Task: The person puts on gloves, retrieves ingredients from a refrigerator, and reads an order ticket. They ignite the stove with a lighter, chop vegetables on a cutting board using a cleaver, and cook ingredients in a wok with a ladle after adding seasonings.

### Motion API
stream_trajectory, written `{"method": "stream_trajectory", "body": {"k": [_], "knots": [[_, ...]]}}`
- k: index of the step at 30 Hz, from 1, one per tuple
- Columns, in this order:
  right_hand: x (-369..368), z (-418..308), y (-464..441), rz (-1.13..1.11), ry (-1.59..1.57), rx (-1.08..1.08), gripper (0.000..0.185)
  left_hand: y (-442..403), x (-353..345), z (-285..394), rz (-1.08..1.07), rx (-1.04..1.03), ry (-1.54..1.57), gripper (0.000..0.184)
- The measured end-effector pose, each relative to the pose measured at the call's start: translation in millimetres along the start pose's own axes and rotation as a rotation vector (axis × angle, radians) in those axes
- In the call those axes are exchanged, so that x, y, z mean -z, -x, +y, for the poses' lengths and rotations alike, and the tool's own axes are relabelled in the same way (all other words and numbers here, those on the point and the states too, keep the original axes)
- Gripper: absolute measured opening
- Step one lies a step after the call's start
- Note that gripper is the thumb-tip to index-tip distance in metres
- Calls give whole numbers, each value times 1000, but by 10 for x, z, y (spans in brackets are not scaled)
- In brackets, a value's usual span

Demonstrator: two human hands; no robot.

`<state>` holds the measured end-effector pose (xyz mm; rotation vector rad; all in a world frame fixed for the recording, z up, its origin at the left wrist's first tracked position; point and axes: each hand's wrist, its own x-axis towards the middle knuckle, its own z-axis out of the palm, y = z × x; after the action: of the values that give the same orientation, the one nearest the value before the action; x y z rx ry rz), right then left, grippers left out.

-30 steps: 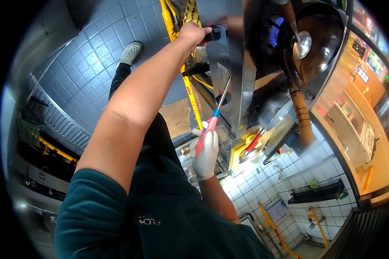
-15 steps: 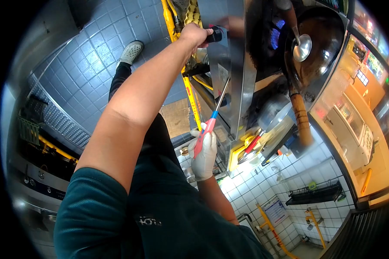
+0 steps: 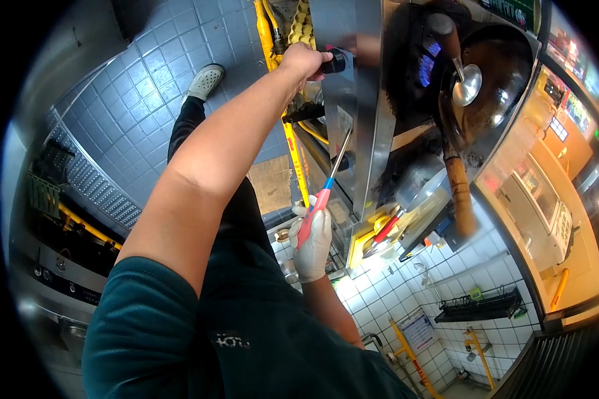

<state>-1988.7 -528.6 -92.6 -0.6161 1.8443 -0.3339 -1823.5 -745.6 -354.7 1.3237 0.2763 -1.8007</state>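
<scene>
At the steel front panel (image 3: 366, 126), my bare left hand (image 3: 304, 61) has its fingers closed round a black knob (image 3: 335, 61). My right hand (image 3: 313, 243), in a white glove, grips the pink-red handle of a slim tool (image 3: 323, 197) with a blue collar and a long metal shaft. The shaft points up and slightly right, its tip in front of the panel, near a second black knob (image 3: 343, 160). Blue flame (image 3: 427, 64) shows in the burner beyond the panel. Beside it is a dark wok (image 3: 496, 66) with a metal ladle (image 3: 467, 85).
A wooden wok handle (image 3: 459, 193) extends towards the yellow container (image 3: 359, 247) and red-handled utensil (image 3: 387, 228). Yellow pipes (image 3: 293, 149) run along the panel's left side. An egg tray (image 3: 301, 26) is near my left hand. Blue-grey floor tiles (image 3: 140, 100) lie at left.
The view has shifted slightly. The tool's tip has moved a little left and down relative to the panel, uncovering more of the second knob. My left hand remains on its knob.
</scene>
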Motion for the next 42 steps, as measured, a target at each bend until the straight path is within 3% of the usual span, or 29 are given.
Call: {"method": "stream_trajectory", "body": {"k": [12, 16, 17, 18, 19, 20, 21, 22, 23, 24, 25, 26, 27, 28, 30, 32, 33, 36, 37, 38, 39, 40, 41, 42], "knots": [[58, 2, 11, -11, -18, -43, 38, 36, -38, -1, 19, -24, 39, 27], [184, -31, 176, -51, 90, -53, 39, 118, 142, -13, -249, -77, 29, 30], [373, 50, 246, -113, 120, -57, 44, -93, 303, -231, -303, -192, 105, 43], [427, -30, 381, -116, 122, -10, 49, 316, 308, -60, -66, -132, -35, 43], [564, 2, 499, -124, 91, 39, 50, 277, 574, -157, -104, -169, -208, 42], [754, 78, 609, -127, 58, 91, 50, 74, 950, -404, 26, -183, -423, 45], [1004, 181, 702, -124, 193, 112, 62, -285, 1575, -677, -105, -148, -624, 48], [1269, 315, 801, -106, 325, 126, 75, 18, 1841, -708, 72, -351, -985, 52], [1479, 435, 920, -11, 415, 198, 76, 27, 2314, -940, 214, -530, -1376, 54], [1492, 255, 1100, 139, 327, 342, 71, 191, 2681, -950, 136, -341, -1566, 58], [1732, 441, 1106, 213, 200, 310, 69, 345, 3021, -1038, 152, -433, -1686, 60], [1932, 315, 1154, 412, 491, 332, 67, 572, 3201, -879, 22, -87, -1793, 65], [2076, 100, 1244, 501, 423, 384, 63, 686, 3559, -926, -48, -154, -1914, 75], [2258, 4, 1228, 607, 336, 506, 64, 981, 3649, -766, -30, -31, -1936, 71], [2773, 181, 988, 719, 87, 538, 65, 1538, 3608, -545, 129, 238, -1797, 64], [3241, 48, 829, 872, 34, 683, 67, 1792, 3437, -422, 245, 352, -1693, 57], [3468, -93, 825, 955, 125, 745, 67, 1896, 3376, -402, 256, 317, -1701, 56], [4172, -580, 855, 1002, 154, 852, 55, 1894, 3033, -248, 111, -106, -1783, 54], [4458, -654, 745, 1110, 267, 917, 51, 1869, 2888, -178, 47, -290, -1808, 54], [4707, -919, 880, 1106, 325, 810, 48, 1844, 2759, -94, -47, -506, -1832, 54], [4959, -1144, 926, 1161, 343, 835, 46, 1808, 2654, -6, -156, -771, -1855, 53], [5433, -1082, 577, 1307, 458, 973, 44, 1809, 2563, 75, -334, -1266, -1853, 53], [5790, -1240, 523, 1453, 472, 1194, 43, 1715, 2308, 23, -207, -905, -1708, 48], [6091, -1418, 537, 1485, 478, 1113, 43, 1675, 1964, -14, -19, -569, -1453, 43]]}}
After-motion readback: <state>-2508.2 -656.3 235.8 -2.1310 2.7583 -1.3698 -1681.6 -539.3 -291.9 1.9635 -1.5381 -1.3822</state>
